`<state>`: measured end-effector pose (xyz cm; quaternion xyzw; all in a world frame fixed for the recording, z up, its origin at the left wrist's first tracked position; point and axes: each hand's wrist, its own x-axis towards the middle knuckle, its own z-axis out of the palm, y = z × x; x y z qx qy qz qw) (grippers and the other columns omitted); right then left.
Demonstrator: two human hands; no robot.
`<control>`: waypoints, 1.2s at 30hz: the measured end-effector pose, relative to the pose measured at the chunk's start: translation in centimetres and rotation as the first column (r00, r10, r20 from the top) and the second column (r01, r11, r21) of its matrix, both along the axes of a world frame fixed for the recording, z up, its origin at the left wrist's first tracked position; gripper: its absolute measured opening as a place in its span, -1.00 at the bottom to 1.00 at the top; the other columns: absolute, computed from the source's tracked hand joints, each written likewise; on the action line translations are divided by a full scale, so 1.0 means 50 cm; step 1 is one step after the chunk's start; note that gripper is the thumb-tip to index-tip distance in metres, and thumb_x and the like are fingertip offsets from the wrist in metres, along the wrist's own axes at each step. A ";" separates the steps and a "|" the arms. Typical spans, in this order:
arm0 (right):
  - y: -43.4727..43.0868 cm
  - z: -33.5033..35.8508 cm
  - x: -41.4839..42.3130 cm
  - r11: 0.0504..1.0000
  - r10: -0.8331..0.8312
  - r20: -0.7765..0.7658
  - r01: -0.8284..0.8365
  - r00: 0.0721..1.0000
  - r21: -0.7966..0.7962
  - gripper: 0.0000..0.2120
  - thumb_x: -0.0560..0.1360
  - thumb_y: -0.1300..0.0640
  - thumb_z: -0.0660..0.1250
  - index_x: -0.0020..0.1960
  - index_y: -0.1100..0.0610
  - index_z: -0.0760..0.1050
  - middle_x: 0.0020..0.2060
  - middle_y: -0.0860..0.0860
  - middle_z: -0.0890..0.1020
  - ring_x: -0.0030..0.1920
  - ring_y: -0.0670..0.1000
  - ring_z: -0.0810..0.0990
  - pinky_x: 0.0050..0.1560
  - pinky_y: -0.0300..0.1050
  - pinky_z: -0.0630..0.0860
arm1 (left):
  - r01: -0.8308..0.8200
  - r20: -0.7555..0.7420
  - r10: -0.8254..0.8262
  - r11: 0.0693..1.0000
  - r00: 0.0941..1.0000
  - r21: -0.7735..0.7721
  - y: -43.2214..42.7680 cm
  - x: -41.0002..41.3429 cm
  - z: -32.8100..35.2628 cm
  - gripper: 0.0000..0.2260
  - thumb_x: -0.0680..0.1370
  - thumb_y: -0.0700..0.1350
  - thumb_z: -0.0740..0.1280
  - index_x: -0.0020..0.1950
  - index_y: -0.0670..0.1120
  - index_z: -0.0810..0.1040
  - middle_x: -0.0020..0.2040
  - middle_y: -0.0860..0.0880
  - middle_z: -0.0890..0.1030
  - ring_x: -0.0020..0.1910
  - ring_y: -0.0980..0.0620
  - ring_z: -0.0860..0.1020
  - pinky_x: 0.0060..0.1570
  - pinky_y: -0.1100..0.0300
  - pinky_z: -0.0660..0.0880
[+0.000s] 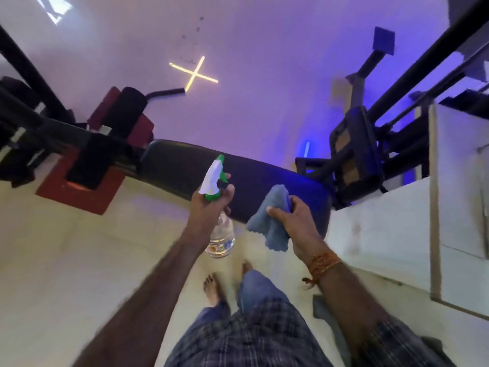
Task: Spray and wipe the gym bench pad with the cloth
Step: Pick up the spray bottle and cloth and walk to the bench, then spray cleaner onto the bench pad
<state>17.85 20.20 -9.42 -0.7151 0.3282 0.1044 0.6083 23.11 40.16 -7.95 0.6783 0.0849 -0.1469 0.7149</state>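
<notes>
Nearest, checked shirt [254, 337] and jeans, cut off by the lower edge; bare feet on pale floor [79, 260], one foot half hidden behind a knee. Farther out, left hand [210, 205] wrapped around the neck of a clear spray bottle [221, 234], one finger tip just visible past the green trigger, nozzle aimed forward. Right hand [293, 221], thread bracelet at the wrist, pinching a folded blue cloth [272, 221] between thumb and fingers, fingertips hidden behind the fabric. Just beyond both, dark bench pad [185, 168], its near end covered by hands and cloth. Farthest, dim machine frames, hard to make out under violet light.
</notes>
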 end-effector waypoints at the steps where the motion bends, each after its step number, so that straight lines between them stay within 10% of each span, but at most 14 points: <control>1: 0.001 -0.014 0.027 0.999 0.022 -0.020 -0.023 1.000 -0.043 -0.77 0.47 0.14 0.54 0.04 0.13 0.52 -0.07 0.08 0.66 -0.05 0.06 0.66 0.00 -0.01 0.59 | -0.003 -0.007 0.003 1.000 1.000 0.022 0.010 0.023 -0.010 -0.84 0.63 -0.14 0.42 0.19 0.03 0.62 -0.25 0.05 0.55 -0.41 0.07 0.47 -0.39 0.19 0.46; 7: -0.004 -0.137 0.193 0.947 0.107 -0.056 -0.119 0.993 -0.298 -0.73 0.48 0.09 0.51 -0.20 0.05 0.40 -0.32 -0.10 0.52 -0.31 -0.21 0.49 -0.30 -0.38 0.42 | -0.001 -0.041 0.006 0.992 0.999 0.129 0.035 0.156 -0.095 -0.69 0.61 -0.18 0.44 0.35 -0.03 0.60 -0.06 0.04 0.60 -0.27 -0.01 0.49 -0.21 0.10 0.50; 11: 0.007 -0.269 0.298 0.934 0.224 -0.111 -0.246 0.968 -0.258 -0.82 0.48 0.17 0.45 -0.12 0.02 0.44 -0.29 -0.14 0.53 -0.31 -0.30 0.49 -0.31 -0.43 0.38 | 0.020 -0.066 -0.005 0.973 0.998 0.231 0.028 0.244 -0.195 -0.75 0.56 -0.02 0.49 0.15 0.28 0.59 -0.02 0.14 0.63 -0.18 0.00 0.53 -0.02 -0.03 0.55; 18: -0.019 -0.542 0.431 0.948 0.184 -0.186 -0.224 0.965 -0.225 -0.72 0.48 0.23 0.50 0.14 0.15 0.53 0.03 0.16 0.67 0.00 0.03 0.62 -0.01 -0.08 0.52 | 0.106 -0.147 -0.071 0.963 0.987 0.247 -0.003 0.366 -0.432 -0.74 0.51 0.12 0.38 0.02 0.54 0.52 0.07 0.13 0.67 -0.23 -0.01 0.53 -0.15 0.05 0.55; 21: -0.026 -0.651 0.434 0.751 0.273 -0.371 -0.437 0.888 -0.494 -0.31 0.52 0.07 0.50 0.56 0.07 0.29 0.51 0.17 0.40 0.44 0.20 0.43 0.36 0.11 0.46 | 0.135 -0.193 -0.093 0.966 0.977 0.222 -0.019 0.382 -0.531 -0.68 0.55 0.04 0.41 0.04 0.54 0.54 0.09 0.20 0.66 -0.25 0.00 0.53 -0.26 0.23 0.52; 25: -0.001 -0.725 0.403 0.369 0.413 -0.466 -0.611 0.783 -0.700 -0.26 0.56 -0.09 0.39 0.64 -0.06 0.15 0.65 0.20 0.12 0.61 0.28 0.16 0.54 0.35 0.22 | 0.195 -0.298 -0.112 0.945 0.948 0.263 -0.020 0.367 -0.643 -0.89 0.60 0.03 0.44 0.05 0.26 0.60 -0.15 0.15 0.64 -0.33 0.02 0.54 -0.33 0.33 0.48; 31: 0.040 -0.720 0.408 0.306 0.427 -0.484 -0.625 0.764 -0.718 -0.29 0.58 -0.01 0.36 0.65 0.07 0.15 0.66 0.20 0.11 0.66 0.26 0.04 0.58 0.43 0.05 | 0.218 -0.343 -0.123 0.943 0.931 0.253 0.011 0.353 -0.679 -0.80 0.49 0.28 0.38 0.09 0.37 0.56 -0.02 0.21 0.67 -0.22 0.03 0.59 -0.17 0.02 0.56; 36: 0.142 -0.721 0.500 0.308 0.666 -0.395 -0.716 0.632 -0.626 -0.36 0.62 -0.02 0.30 0.64 0.03 0.17 0.68 0.12 0.04 0.67 0.20 0.02 0.59 0.34 0.09 | 0.080 -0.367 0.047 0.943 0.929 0.323 0.064 0.369 -0.688 -0.81 0.59 0.00 0.46 0.18 0.20 0.61 0.02 0.21 0.69 -0.20 -0.01 0.59 -0.12 0.14 0.53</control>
